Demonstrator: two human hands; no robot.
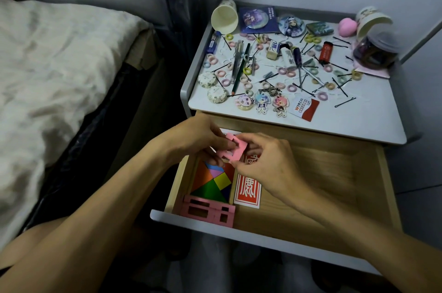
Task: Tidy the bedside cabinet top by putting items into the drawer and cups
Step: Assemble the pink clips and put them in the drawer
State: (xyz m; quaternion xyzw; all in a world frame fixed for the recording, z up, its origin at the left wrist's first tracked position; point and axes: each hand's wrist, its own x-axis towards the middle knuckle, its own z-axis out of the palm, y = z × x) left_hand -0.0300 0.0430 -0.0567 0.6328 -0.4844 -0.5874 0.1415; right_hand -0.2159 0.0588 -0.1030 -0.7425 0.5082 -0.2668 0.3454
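Over the open wooden drawer (334,173), my left hand (198,139) and my right hand (265,161) both pinch a small pink cut-out piece (233,149). Below them in the drawer lie a coloured tangram (212,180), a red and white card (247,191) and a larger pink cut-out frame (208,211). The cabinet top (358,115) is strewn with several hair rings, bobby pins, acrylic keychains (262,101), pencils (240,65), an eraser (273,49) and a red lighter (325,53). One paper cup (224,18) lies tipped at the back left, another (370,21) at the back right.
A bed with a pale crumpled cover (47,77) runs along the left. A clear jar of dark hair ties (375,51) stands at the cabinet's right rear, beside a pink ball (348,27). Badges (259,19) lean at the back. The drawer's right half shows bare wood.
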